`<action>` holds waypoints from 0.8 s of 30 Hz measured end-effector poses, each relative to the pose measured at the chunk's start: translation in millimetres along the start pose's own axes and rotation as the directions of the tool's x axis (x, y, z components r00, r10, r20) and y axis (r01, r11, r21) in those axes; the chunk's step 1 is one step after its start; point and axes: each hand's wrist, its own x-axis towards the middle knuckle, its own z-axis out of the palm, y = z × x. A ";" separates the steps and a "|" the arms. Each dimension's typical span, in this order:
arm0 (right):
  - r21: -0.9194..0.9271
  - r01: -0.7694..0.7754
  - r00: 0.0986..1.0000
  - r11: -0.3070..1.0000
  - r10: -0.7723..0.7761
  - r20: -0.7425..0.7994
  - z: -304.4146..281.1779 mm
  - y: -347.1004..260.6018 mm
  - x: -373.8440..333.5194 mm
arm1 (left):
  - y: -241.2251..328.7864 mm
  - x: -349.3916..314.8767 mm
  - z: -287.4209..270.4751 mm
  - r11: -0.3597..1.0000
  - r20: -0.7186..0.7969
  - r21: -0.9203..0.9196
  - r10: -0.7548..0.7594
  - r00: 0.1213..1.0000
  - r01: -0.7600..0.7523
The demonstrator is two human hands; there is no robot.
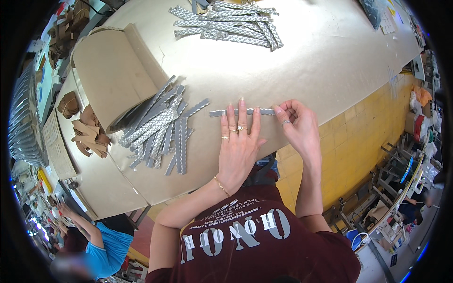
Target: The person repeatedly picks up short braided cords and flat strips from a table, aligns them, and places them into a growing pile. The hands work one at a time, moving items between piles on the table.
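Observation:
A narrow grey strip with a pale braided edge (217,113) lies crosswise on the table near its front edge. My left hand (239,153) rests flat over the middle of it, fingers spread and pressing down. At the strip's right end, my right hand (301,129) pinches it between thumb and bent fingers. To the left of my hands is a loose pile of similar braided strips (160,127), some showing a grey face and others a silvery woven one. Another heap of silvery braided strips (231,23) sits at the far side of the table.
A curved brown cardboard sheet (113,70) arches beside the near pile. Left of it lie brown strips (89,134) and a brown bundle (68,104). The paper-covered table (330,70) borders a yellow tiled floor (349,132). A person in blue (111,245) is at lower left.

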 end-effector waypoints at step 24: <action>-0.122 0.023 0.998 0.992 -0.030 -0.054 12.3 0.5 -8.9 | 2.1 1.0 -1.9 1.000 0.016 0.025 -0.005 1.000 0.005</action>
